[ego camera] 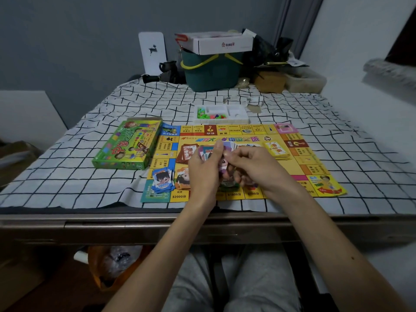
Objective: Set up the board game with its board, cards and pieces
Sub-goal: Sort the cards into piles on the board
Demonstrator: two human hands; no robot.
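Board [292,164] lies flat on the desk [67,176], yellow, priced squares round its rim. Left hand [203,170] grip curls round a fanned stack of cards [225,147] over the board's middle. Right hand [254,170] grip pinches the same cards, probably sorting by kind (blue pile [162,180] sits at the near-left corner). Cards small, glossy, cartoon-faced.

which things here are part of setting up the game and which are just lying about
For the game: board, green game box, tray of pieces, blue money stack, brown card stack, yellow card stack, cards held by left hand and right hand.

Lying about: green basket, white box on it, deer panel, brown box.
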